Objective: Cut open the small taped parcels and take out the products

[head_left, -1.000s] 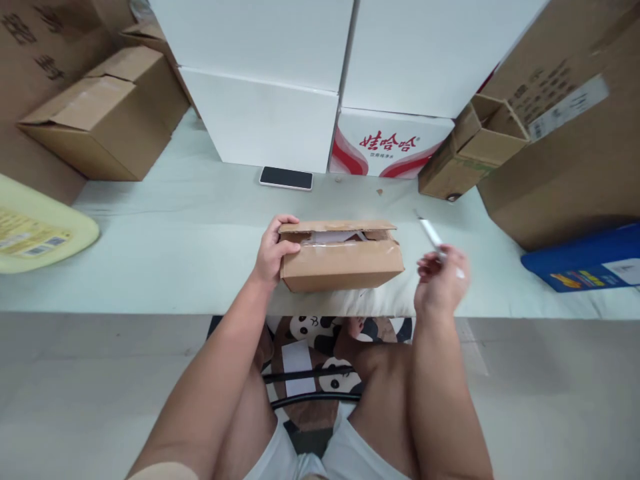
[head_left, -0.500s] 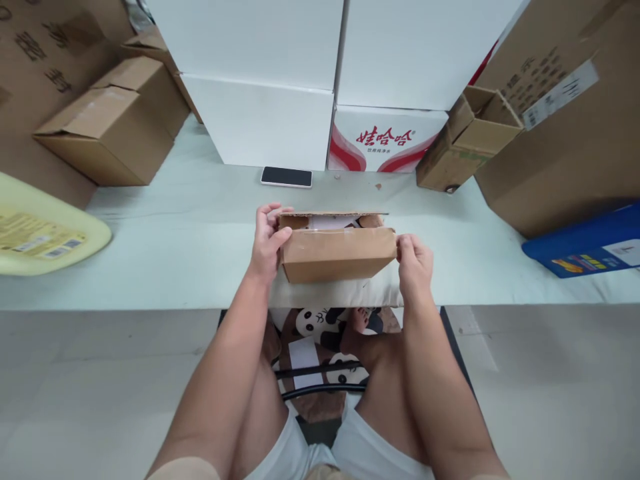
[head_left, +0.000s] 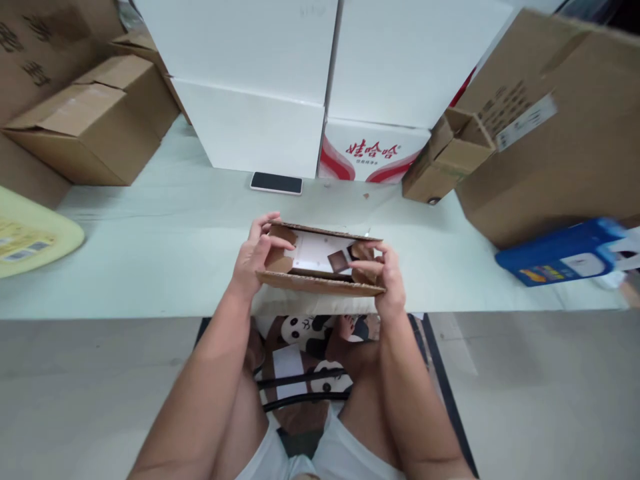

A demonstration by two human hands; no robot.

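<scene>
A small brown cardboard box (head_left: 320, 285) is held between my hands near the table's front edge, its open top facing me. Inside it lies a white item (head_left: 313, 252) with a dark brownish square (head_left: 340, 261) near the right end; what the item is I cannot tell. My left hand (head_left: 253, 259) grips the left end, its index finger reaching over the opening onto the inner flap. At the right end my right hand (head_left: 389, 279) is closed round the box side, fingers bent into the opening by the right flap.
Behind the box lie a phone (head_left: 277, 183) and stacked white cartons (head_left: 265, 127). Brown boxes stand left (head_left: 107, 127) and right (head_left: 445, 160). A yellow bottle (head_left: 35, 233) is at left, a blue bottle (head_left: 560, 257) at right. The table edge (head_left: 150, 313) runs just before me.
The box has tipped so its opening turns toward me, the flaps now spread apart. My fingers have moved from its outer corners into the opening. The view has shifted slightly right.
</scene>
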